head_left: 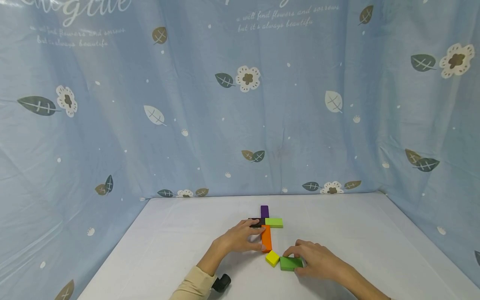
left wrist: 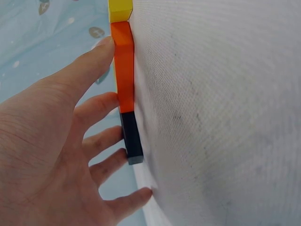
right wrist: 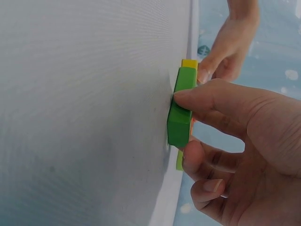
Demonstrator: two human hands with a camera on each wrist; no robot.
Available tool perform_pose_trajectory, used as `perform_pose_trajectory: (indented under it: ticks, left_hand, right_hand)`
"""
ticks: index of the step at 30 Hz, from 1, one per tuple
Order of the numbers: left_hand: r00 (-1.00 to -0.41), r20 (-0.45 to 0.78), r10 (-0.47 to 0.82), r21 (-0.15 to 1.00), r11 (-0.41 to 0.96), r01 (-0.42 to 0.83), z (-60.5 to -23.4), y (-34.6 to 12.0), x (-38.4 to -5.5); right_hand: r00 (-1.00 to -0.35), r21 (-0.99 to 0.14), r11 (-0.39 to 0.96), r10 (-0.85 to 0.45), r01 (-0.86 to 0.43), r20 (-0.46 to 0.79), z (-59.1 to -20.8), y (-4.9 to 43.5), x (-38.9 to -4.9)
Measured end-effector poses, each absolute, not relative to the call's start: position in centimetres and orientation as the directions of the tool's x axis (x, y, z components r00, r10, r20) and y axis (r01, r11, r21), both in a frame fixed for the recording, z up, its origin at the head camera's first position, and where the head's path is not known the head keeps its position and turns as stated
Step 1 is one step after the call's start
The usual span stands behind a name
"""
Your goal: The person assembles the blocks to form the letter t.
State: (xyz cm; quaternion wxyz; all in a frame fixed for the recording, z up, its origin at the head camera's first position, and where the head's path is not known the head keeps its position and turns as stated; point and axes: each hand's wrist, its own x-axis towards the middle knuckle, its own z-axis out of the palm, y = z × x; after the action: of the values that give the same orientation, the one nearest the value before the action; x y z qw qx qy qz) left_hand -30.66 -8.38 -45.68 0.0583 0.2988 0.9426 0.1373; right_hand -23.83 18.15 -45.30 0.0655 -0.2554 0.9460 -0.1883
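My left hand (head_left: 241, 236) lies along the left side of a row of blocks. In the left wrist view its thumb and index finger touch the orange block (left wrist: 124, 68), and the middle fingers rest against the black block (left wrist: 131, 136). At the lower right, my right hand (head_left: 318, 261) pinches a dark green block (head_left: 291, 263) between thumb and fingers. That block's left end meets or nearly meets a corner of the yellow block (head_left: 272, 258), which sits turned at an angle below the orange one. A light green block (head_left: 274, 223) lies beside the black one.
Beyond the black and light green blocks, a purple block (head_left: 264, 211) points toward the back. A black device (head_left: 222, 283) is at the left wrist. White cloth covers the table (head_left: 168, 233), and a blue patterned curtain (head_left: 202, 104) hangs behind and at both sides.
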Motion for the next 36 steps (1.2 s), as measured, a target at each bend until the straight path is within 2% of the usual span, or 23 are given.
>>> perform_pose_trajectory:
  ticks: [14,26,36]
  left_hand:
    - [-0.804,-0.022,0.594,0.294,0.773,0.563,-45.75,-8.43,-30.91]
    - [-0.793,0.004,0.609,0.221,0.773,0.594,-45.76,-8.62,-31.29]
    - [-0.787,0.019,0.616,0.210,0.768,0.606,-46.35,-8.81,-31.51]
  right_hand:
    - [-0.872,-0.395,0.810,-0.487,-0.433,-0.044,-45.29,18.06,-23.79]
    - [-0.889,-0.380,0.837,-0.451,-0.393,-0.074,-45.39,17.97,-24.02]
    - [-0.881,-0.392,0.823,-0.469,-0.411,-0.059,-45.79,18.38,-24.08]
